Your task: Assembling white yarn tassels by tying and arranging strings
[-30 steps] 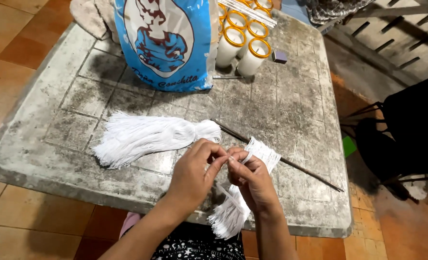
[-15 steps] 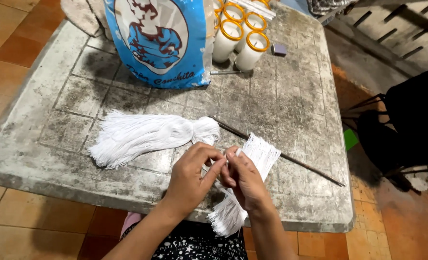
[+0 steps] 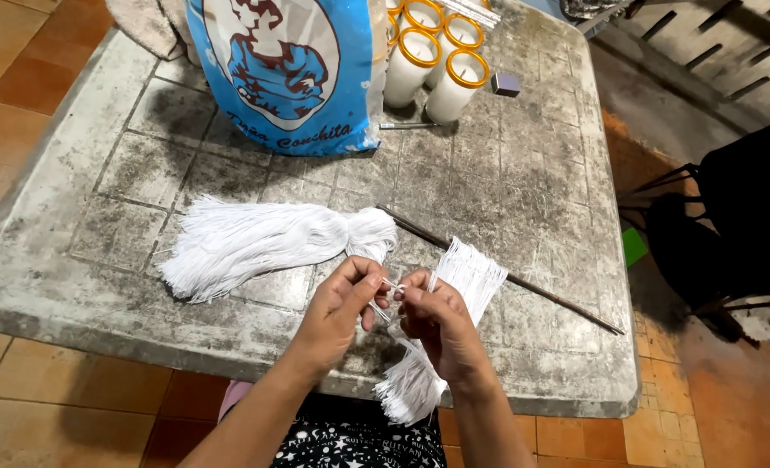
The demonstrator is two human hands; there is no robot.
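Note:
My left hand [image 3: 340, 305] and my right hand [image 3: 437, 319] meet over the table's near edge and pinch a single white string [image 3: 392, 286] between their fingertips. Under my right hand lies a small bundle of cut white strings [image 3: 465, 276], its lower end hanging past the table edge. A larger tied bundle of white strings [image 3: 259, 241] lies on the table just left of my left hand. A thin dark rod [image 3: 532, 290] runs diagonally behind both hands.
The worn grey stone table [image 3: 524, 182] carries a blue printed plastic bag [image 3: 285, 74] at the back and several white candles in yellow-rimmed glasses [image 3: 454, 82]. A small grey box [image 3: 505, 83] sits beside them. A dark chair [image 3: 723, 234] stands on the right.
The view has shifted slightly. My hands stay together at the small bundle, fingers working a single string between them.

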